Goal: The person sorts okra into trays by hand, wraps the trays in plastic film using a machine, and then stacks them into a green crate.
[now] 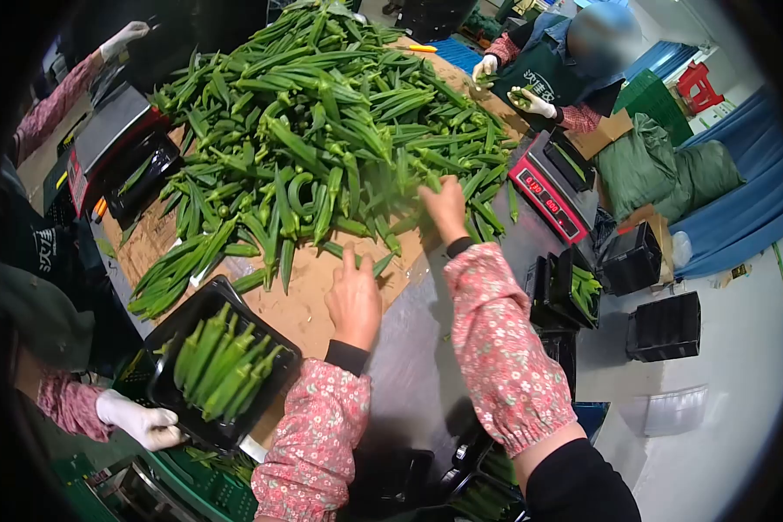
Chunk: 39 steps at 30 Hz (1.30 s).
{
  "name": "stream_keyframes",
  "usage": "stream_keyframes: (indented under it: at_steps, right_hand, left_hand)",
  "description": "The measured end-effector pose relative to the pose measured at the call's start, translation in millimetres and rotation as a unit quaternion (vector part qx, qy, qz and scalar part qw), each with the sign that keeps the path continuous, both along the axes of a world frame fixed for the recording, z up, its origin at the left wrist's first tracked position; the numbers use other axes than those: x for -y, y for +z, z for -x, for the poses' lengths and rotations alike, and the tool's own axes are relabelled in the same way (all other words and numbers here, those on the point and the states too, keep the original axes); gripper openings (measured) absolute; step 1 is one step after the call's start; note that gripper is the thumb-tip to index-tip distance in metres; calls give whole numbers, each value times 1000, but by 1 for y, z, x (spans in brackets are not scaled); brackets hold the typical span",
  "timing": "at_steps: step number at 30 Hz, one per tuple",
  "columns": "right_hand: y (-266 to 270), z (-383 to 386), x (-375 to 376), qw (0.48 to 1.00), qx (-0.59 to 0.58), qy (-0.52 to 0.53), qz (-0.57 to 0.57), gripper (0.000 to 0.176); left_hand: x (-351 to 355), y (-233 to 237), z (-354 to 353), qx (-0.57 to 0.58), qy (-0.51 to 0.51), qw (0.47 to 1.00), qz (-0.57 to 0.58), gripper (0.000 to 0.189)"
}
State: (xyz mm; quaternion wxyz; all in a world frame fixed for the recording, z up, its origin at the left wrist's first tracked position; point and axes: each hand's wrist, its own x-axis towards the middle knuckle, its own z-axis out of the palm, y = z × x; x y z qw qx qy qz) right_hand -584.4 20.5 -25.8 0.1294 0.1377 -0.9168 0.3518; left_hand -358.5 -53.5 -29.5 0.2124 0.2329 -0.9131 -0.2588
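A large heap of green okra pods covers the far part of the table. My left hand lies over the heap's near edge, fingers stretched and slightly apart, the tips at a few loose pods on brown cardboard. My right hand is at the heap's right front edge, fingers curled in around an okra pod; the fingertips are partly blurred. A black tray with several okra pods side by side is left of my left hand, with another person's white-gloved hand at its rim.
A red digital scale stands to the right, another scale at left. Black trays sit at the table's right edge. Across the heap, a person in a dark apron holds okra. An orange-handled knife lies behind the heap.
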Motion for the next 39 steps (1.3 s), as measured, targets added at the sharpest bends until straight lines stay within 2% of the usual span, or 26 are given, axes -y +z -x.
stream_keyframes:
  at_steps: [1,2,5,6,7,8,9,11,13,14,16,17,18,19,21,22,24,28,32,35,36,39]
  right_hand:
    - [4,-2,6,996,-15,-14,-81,52]
    - [8,-6,7,997,19,-10,-78,52]
    - [-2,3,0,996,20,-32,-81,49]
    - [-2,4,-9,997,22,-41,-62,43]
    - [-10,8,-21,993,-54,-38,-96,36]
    - [-11,15,-39,998,62,13,-4,33]
    - [2,4,-52,979,158,76,101,28]
    - [30,-23,-77,880,351,123,295,23]
    - [61,-60,-101,794,443,188,370,13]
    - [66,-72,-115,770,467,204,384,14]
    - [81,-95,-140,718,512,234,409,17]
    - [86,-107,-150,713,511,236,419,19]
    - [96,-124,-157,707,510,237,429,22]
    - [103,-139,-163,700,510,239,439,24]
    - [113,-163,-175,701,503,237,446,29]
    - [122,-180,-177,704,503,234,445,30]
    - [129,-208,-179,701,512,245,432,34]
    - [121,-254,-183,678,539,275,418,41]
    - [115,-310,-179,628,617,302,366,44]
    - [100,-345,-176,588,670,297,343,44]
    - [93,-351,-176,581,672,312,337,44]
    - [83,-365,-174,570,691,292,335,40]
  left_hand:
    - [3,-9,5,27,10,999,17,31]
    - [2,-18,7,33,19,999,36,29]
    - [-2,-14,8,38,39,997,53,28]
    - [-4,-13,9,31,50,996,61,25]
    - [-10,-14,7,46,45,996,66,24]
    - [-16,-16,9,54,40,995,72,22]
    - [-22,-17,10,62,35,994,78,21]
    - [-40,-12,1,63,27,996,64,19]
    - [-55,1,-12,43,14,999,31,19]
    - [-64,11,-20,22,-6,1000,-7,21]
    - [-83,20,-30,-146,-67,972,-174,22]
    - [-93,23,-38,-224,-96,935,-258,23]
    - [-98,41,-54,-116,-115,862,-479,29]
    - [-102,55,-70,-128,-115,769,-616,30]
    - [-108,70,-100,-141,-94,523,-835,32]
    - [-111,66,-115,-156,-111,490,-851,41]
    - [-111,63,-144,-146,-90,456,-873,41]
    - [-92,75,-197,-164,-85,426,-886,41]
    - [-59,74,-245,-195,-69,499,-842,40]
    - [-41,70,-274,-182,-36,525,-830,38]
    - [-38,71,-281,-169,-32,525,-833,36]
    - [-42,58,-296,-132,-56,478,-867,36]
